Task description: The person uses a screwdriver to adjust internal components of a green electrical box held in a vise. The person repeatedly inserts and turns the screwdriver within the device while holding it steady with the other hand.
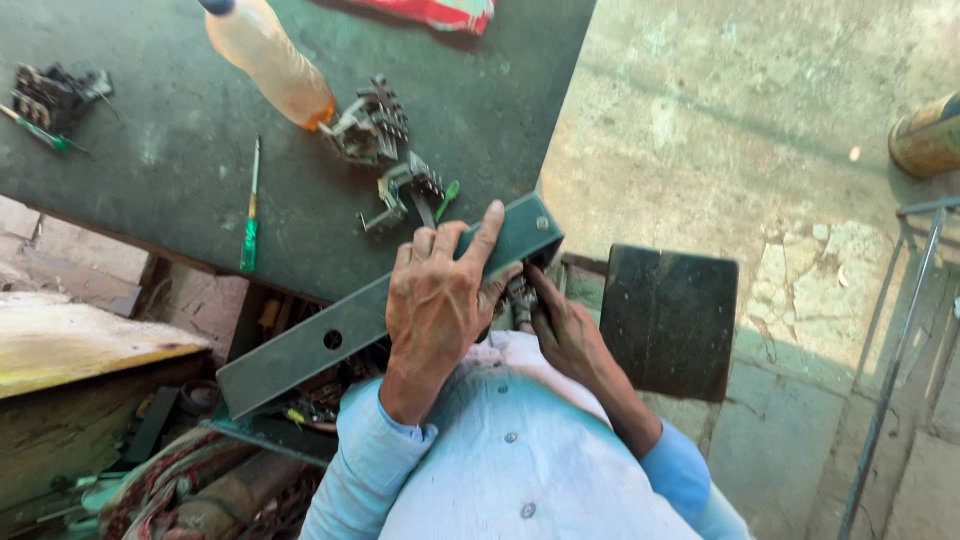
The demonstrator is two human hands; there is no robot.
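Workbench top, dark green and scuffed, carries a green-handled screwdriver, an orange plastic bottle and two grey metal parts with teeth. Over its near edge lies a long flat metal bar, dull grey-green, with a round hole midway and a bolt head at its right end. Left hand is clasped over the bar, fingers wrapped across its top. Right hand sits just under the bar's right end, fingertips pinching a small dark metal piece. Beside it stands a black square plate
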